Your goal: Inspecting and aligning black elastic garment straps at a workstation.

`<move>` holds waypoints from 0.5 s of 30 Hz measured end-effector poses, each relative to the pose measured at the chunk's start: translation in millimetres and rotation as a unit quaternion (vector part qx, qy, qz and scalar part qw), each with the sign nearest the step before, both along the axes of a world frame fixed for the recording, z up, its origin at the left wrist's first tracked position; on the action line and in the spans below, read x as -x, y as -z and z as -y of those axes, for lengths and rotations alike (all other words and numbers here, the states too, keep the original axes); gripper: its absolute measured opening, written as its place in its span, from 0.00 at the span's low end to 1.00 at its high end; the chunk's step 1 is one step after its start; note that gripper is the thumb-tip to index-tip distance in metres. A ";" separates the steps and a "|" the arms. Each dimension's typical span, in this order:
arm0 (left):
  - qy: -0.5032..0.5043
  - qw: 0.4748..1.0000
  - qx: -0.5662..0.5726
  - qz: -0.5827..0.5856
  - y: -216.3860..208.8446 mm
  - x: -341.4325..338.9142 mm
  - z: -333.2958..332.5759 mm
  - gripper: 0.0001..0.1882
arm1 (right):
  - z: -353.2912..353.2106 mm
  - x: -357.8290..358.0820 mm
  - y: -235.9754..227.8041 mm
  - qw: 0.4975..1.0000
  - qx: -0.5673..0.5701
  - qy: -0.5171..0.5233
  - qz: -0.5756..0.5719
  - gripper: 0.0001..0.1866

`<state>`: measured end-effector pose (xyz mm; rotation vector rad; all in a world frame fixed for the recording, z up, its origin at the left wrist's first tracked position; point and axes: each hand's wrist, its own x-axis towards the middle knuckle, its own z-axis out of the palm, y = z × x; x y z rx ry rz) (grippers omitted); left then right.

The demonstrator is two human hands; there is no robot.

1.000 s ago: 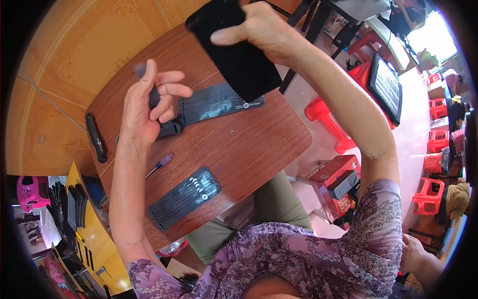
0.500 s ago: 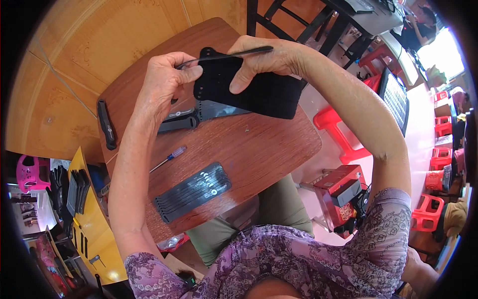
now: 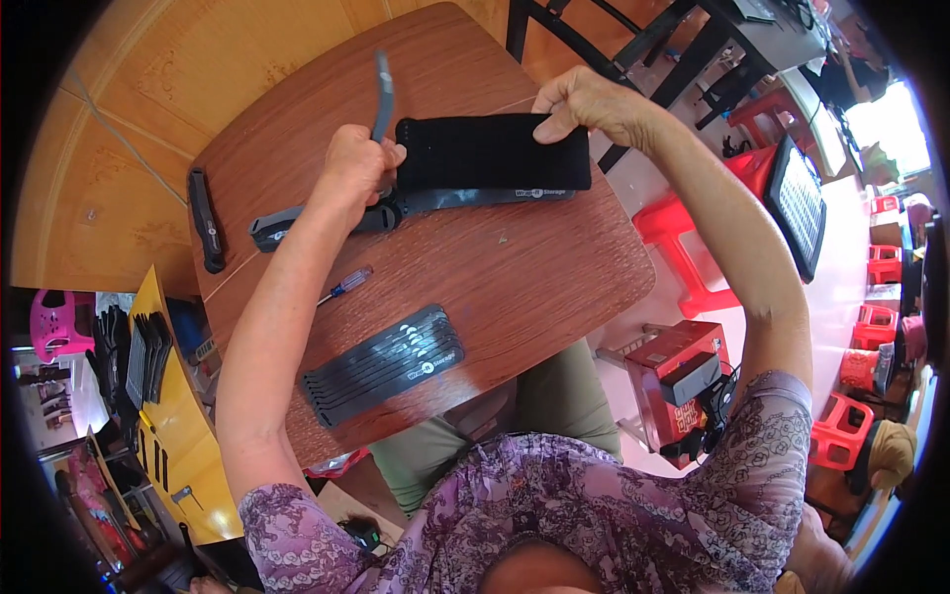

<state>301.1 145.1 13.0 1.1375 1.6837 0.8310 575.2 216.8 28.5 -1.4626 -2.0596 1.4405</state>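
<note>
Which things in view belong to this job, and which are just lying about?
Job: grey strip in left hand; flat black piece in right hand; probably fanned strap stack.

Apparently lying about: screwdriver; red box; pink stool.

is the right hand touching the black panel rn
Touching. The head view shows the right hand gripping the black panel by its upper right corner, the thumb lying over its face.

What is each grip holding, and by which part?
Left grip: a grey strap, held below its raised free end. Right grip: a black flat piece, near its upper-right corner. Whether the left grip also touches that piece cannot be told.
</note>
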 end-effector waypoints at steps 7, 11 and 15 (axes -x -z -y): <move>0.007 0.992 0.018 -0.124 10.7 -2.1 -4.1 0.07 | 12.9 9.0 15.2 1.000 0.011 0.010 0.001 0.12; 0.004 0.989 0.058 -0.133 7.0 -2.5 -4.5 0.07 | 7.7 6.7 23.6 1.000 -0.002 -0.007 -0.002 0.12; 0.033 0.980 0.046 -0.193 14.2 3.4 -5.9 0.08 | 6.7 13.2 30.6 1.000 0.018 0.006 -0.019 0.11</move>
